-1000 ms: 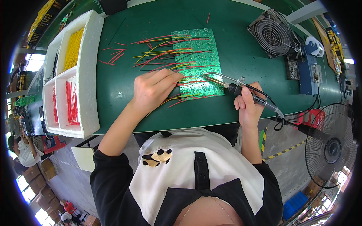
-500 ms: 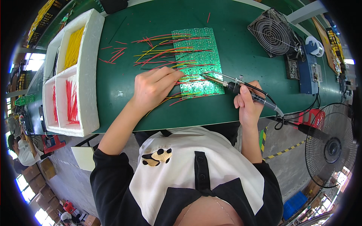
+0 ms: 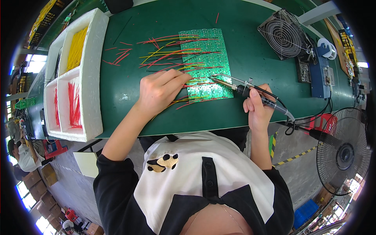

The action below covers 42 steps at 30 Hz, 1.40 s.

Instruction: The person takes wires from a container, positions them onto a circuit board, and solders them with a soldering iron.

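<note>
Circuit board [image 3: 217, 62] lies flat on the green table [image 3: 156, 19], partly under wires [image 3: 172, 38]. Right hand [image 3: 259, 111] grasps the soldering iron [image 3: 243, 91]; left hand [image 3: 158, 92] pinches narrowly, contents indeterminable. Board appears light, stiff, fragile; hold by edges.

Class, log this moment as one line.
left hand: fingertips at wires | right hand: holding soldering iron | iron tip: over circuit board

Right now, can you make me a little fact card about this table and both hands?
Left hand: fingertips by the circuit board's left edge; too small to tell what they pinch
Right hand: holding a soldering iron, its tip over the board
Wires: red, yellow and dark, across the board
White foam box: left side, holding more wires
Table: green
</note>
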{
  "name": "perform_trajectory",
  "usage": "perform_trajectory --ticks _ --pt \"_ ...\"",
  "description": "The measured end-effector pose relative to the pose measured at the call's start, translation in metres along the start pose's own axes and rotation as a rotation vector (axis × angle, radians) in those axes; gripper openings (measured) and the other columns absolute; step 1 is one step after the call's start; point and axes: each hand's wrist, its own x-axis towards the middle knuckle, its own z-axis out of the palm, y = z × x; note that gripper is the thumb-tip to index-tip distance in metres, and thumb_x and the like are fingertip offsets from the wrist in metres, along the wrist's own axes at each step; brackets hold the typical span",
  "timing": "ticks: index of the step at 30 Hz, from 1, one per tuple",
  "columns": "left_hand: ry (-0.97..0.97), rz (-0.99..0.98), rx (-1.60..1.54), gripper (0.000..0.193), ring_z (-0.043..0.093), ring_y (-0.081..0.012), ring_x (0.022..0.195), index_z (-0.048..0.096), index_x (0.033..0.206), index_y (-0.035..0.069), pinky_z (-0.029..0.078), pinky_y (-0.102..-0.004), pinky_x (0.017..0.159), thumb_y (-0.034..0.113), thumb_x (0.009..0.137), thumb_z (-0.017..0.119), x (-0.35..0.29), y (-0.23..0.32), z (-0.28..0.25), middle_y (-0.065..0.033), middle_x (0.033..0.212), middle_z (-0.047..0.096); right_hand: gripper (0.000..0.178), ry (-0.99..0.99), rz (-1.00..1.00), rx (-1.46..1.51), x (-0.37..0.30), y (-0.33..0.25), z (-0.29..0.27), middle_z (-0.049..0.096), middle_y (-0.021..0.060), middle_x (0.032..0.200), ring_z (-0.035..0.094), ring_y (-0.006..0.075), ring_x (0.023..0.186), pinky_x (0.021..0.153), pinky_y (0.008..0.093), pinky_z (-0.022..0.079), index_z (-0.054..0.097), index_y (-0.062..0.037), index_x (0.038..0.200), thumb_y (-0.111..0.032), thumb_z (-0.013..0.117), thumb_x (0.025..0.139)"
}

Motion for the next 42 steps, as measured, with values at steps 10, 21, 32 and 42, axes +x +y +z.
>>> perform_trajectory --ticks 10,21,32,42 --pt "0.003 0.007 -0.010 0.019 0.058 -0.0160 0.057 0.065 0.081 0.006 0.045 -0.0248 0.048 -0.001 0.063 0.064 0.000 -0.002 0.000 -0.0030 0.073 0.060 0.019 0.007 -0.003 0.030 0.000 -0.001 0.002 0.043 -0.0011 0.055 0.035 0.0028 0.042 0.038 0.0198 0.034 0.047 -0.0022 0.075 -0.012 0.061 0.081" --pt "-0.001 0.000 0.002 0.018 0.058 -0.0153 0.056 0.065 0.082 0.006 0.046 -0.0241 0.046 0.000 0.065 0.064 -0.002 0.000 -0.003 -0.0027 0.074 0.061 0.017 0.029 -0.022 0.063 -0.001 -0.001 -0.001 0.042 -0.0014 0.057 0.035 0.0027 0.043 0.038 0.0200 0.034 0.047 -0.0030 0.075 -0.012 0.060 0.082" --pt "0.102 -0.286 -0.265 0.014 0.055 -0.0259 0.062 0.048 0.084 0.000 0.044 -0.0314 0.049 -0.003 0.074 0.058 -0.001 0.029 -0.026 -0.0131 0.079 0.052 0.015 0.088 -0.048 0.144 -0.008 -0.005 -0.012 0.043 -0.0018 0.062 0.035 0.0033 0.045 0.040 0.0206 0.033 0.047 -0.0041 0.078 -0.012 0.059 0.082" --pt "0.005 -0.301 -0.138 0.015 0.052 -0.0169 0.056 0.064 0.081 0.001 0.043 -0.0260 0.050 -0.007 0.068 0.064 -0.014 0.050 -0.012 -0.0081 0.077 0.053 0.014 -0.013 -0.014 0.125 -0.022 -0.010 -0.023 0.044 -0.0005 0.060 0.035 0.0031 0.043 0.038 0.0208 0.034 0.046 -0.0031 0.078 -0.009 0.058 0.081"
